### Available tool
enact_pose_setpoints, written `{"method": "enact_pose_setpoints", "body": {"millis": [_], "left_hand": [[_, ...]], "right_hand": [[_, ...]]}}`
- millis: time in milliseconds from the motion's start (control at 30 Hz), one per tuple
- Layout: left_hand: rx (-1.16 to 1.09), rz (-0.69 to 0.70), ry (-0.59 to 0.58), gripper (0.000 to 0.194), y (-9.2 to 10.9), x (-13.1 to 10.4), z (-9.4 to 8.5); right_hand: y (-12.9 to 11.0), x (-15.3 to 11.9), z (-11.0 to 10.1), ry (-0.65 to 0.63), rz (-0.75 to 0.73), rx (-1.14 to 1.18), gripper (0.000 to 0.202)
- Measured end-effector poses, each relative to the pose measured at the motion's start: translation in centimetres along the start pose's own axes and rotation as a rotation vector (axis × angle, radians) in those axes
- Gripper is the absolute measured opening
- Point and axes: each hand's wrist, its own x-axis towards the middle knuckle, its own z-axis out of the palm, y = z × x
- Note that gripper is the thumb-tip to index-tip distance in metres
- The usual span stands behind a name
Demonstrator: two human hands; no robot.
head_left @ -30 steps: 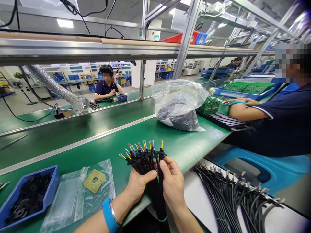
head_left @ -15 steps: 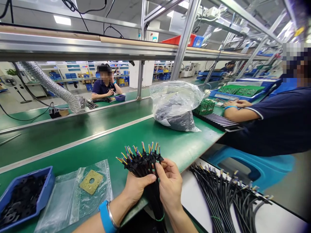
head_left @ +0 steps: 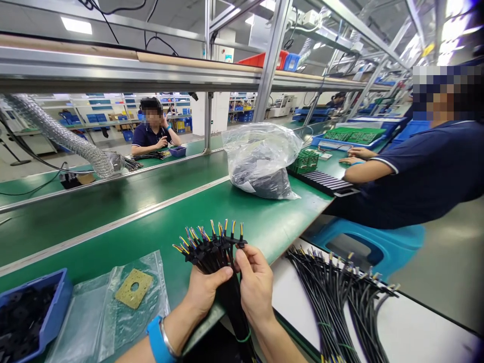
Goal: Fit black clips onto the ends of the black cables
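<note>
A bundle of black cables point(head_left: 223, 272) rises in front of me, a green tie round its lower part. Coloured wire ends fan out at the top, and black flat pieces sit just under them. My left hand point(head_left: 206, 290) is wrapped round the bundle's upper part, thumb across the front. On the right side, the fingers of my right hand point(head_left: 255, 282) pinch one cable close under its black piece point(head_left: 241, 244), slightly apart from the others. My right fingertips are partly hidden behind that cable.
A blue bin point(head_left: 56, 307) of black flat parts stands left, beside clear bags point(head_left: 147, 282) with a yellow sponge point(head_left: 134, 288). A stuffed plastic bag point(head_left: 264, 161) lies ahead. More cable bundles point(head_left: 325, 297) rest on the right. A co-worker point(head_left: 427, 166) sits at right; another person point(head_left: 153, 131) sits opposite.
The view has shifted a little, so the scene slides left. My right hand's cable now stands farther out from the bundle. The co-worker's hands at right have moved slightly apart.
</note>
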Motion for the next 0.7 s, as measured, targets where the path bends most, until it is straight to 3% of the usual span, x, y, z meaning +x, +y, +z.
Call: {"method": "enact_pose_setpoints", "body": {"millis": [200, 333, 467, 533, 600, 700], "left_hand": [[0.025, -0.006, -0.078, 0.028, 0.0, 0.0, -0.1], [0.05, 0.043, -0.179, 0.045, -0.1, 0.0, -0.2], [0.141, 0.026, -0.145, 0.049, -0.3, -0.1, -0.3], [0.209, -0.023, -0.127, 0.05, -0.4, -0.3, -0.5], [0.267, -0.083, -0.156, 0.053, -0.6, -0.5, -1.0], [0.414, -0.148, -0.321, 0.056, -1.1, -0.3, -1.9]], "right_hand": [[0.4, 0.1, 0.0, -0.008, 0.03, 0.007, 0.031], [1.0, 0.5, -0.4, -0.058, 0.025, -0.077, 0.03], [0.7, 0.3, -1.6, -0.189, -0.031, -0.149, 0.033], [0.1, -0.5, -2.5, -0.351, -0.077, -0.207, 0.041], [-0.6, -1.8, -3.3, -0.485, -0.145, -0.261, 0.067], [-0.9, -3.2, -3.8, -0.484, -0.239, -0.282, 0.081]]}}
